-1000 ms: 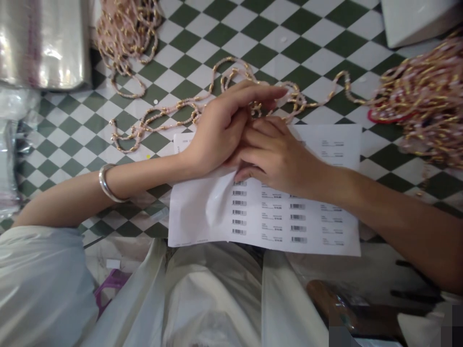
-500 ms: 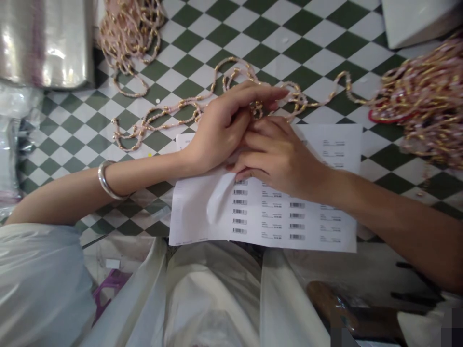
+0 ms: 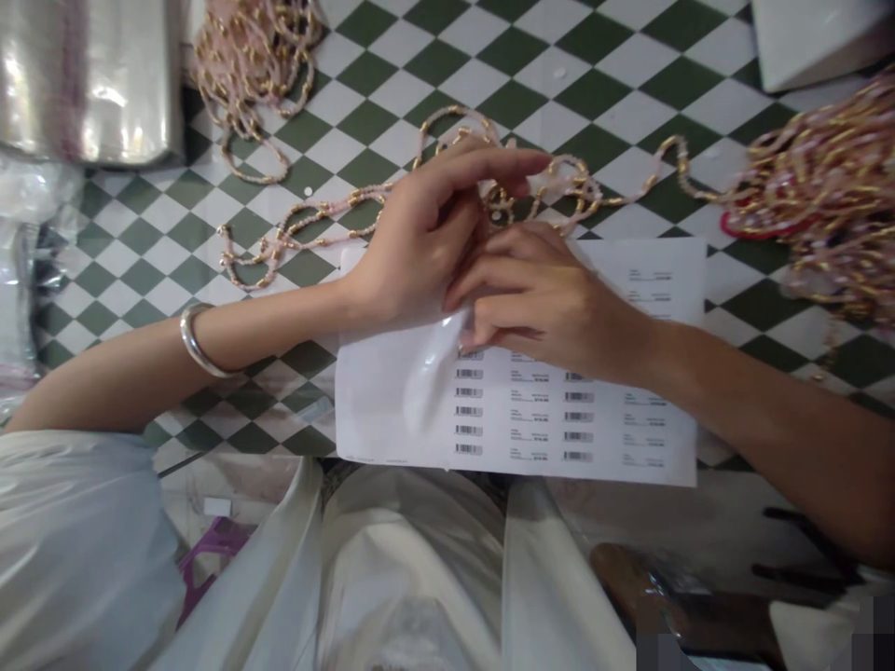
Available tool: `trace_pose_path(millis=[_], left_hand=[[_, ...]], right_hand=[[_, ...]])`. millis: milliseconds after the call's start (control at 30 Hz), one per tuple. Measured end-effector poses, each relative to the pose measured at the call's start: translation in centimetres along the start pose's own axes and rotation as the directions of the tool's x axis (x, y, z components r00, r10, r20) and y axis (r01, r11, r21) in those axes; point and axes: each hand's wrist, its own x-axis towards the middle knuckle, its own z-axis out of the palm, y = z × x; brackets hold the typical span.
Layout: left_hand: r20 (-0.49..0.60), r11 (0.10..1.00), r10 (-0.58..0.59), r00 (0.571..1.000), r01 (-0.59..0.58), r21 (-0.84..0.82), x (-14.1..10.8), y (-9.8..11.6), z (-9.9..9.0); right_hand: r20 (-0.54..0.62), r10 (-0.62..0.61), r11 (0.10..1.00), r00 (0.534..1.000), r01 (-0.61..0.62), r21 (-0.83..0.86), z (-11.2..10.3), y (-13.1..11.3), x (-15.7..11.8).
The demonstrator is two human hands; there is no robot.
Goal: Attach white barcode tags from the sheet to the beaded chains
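Over a sheet of barcode labels (image 3: 392, 410), my two hands meet with fingertips close together. My left hand (image 3: 430, 242) is bent at the wrist, its index finger stretched out and the other fingers curled; what they grip is hidden. Curled fingers of my right hand (image 3: 552, 303) press together at the top of a glossy white strip (image 3: 425, 377), which hangs over the sheet. Pink and gold beaded strands (image 3: 300, 219) lie behind the hands, some passing under my left hand.
A heap of beaded strands (image 3: 832, 186) with a red cord lies at right, another bunch (image 3: 255, 65) at upper left. Clear plastic bags (image 3: 126, 84) fill the left corner. A white box (image 3: 818, 37) stands at upper right on the checkered tabletop (image 3: 489, 56).
The fingers of my right hand have shifted slightly and curled closer to the white strip, which shows more of its length. The hands stay together over the sheet.
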Motion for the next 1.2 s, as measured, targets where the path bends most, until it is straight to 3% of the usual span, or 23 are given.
trace_pose_path(millis=[233, 367, 467, 600, 733, 800, 900, 1033, 1200], left_hand=[[0.072, 0.988, 0.148, 0.986, -0.151, 0.032, 0.1, -2.1, -0.4], [0.046, 0.991, 0.123, 0.991, -0.125, 0.046, 0.1, -1.8, -0.4], [0.065, 0.984, 0.125, 0.99, -0.132, 0.122, 0.2, -0.9, -0.6], [0.127, 0.974, 0.154, 0.98, -0.172, 0.147, 0.7, -0.6, -1.8], [0.169, 0.974, 0.161, 0.973, -0.184, 0.135, 1.1, -1.9, -3.3], [0.184, 0.959, 0.219, 0.958, -0.246, 0.143, 1.1, -2.6, -3.8], [0.136, 0.946, 0.251, 0.958, -0.273, 0.173, 0.8, -3.0, -4.1], [0.065, 0.946, 0.241, 0.968, -0.25, 0.209, 0.5, -1.9, -4.1], [0.081, 0.948, 0.266, 0.961, -0.276, 0.16, 1.1, -0.5, -4.3]], right_hand=[[0.163, 0.109, 0.942, 0.981, -0.154, 0.298, -2.6, 0.4, 0.2], [0.255, 0.11, 0.896, 0.961, -0.207, 0.393, -5.4, 0.7, 0.3], [0.209, 0.13, 0.867, 0.969, -0.213, 0.45, -6.6, 1.0, 0.5], [0.188, 0.211, 0.763, 0.959, -0.282, 0.581, -6.6, 1.0, 0.8], [0.205, 0.355, 0.716, 0.912, -0.407, 0.568, -6.3, 1.1, 0.8], [0.214, 0.379, 0.708, 0.9, -0.432, 0.559, -6.2, 1.2, 0.7], [0.193, 0.4, 0.645, 0.896, -0.425, 0.635, -6.2, 1.4, 0.7], [0.137, 0.42, 0.55, 0.897, -0.372, 0.748, -6.2, 1.6, 0.6], [0.093, 0.378, 0.541, 0.921, -0.301, 0.785, -6.0, 1.5, 0.7]])
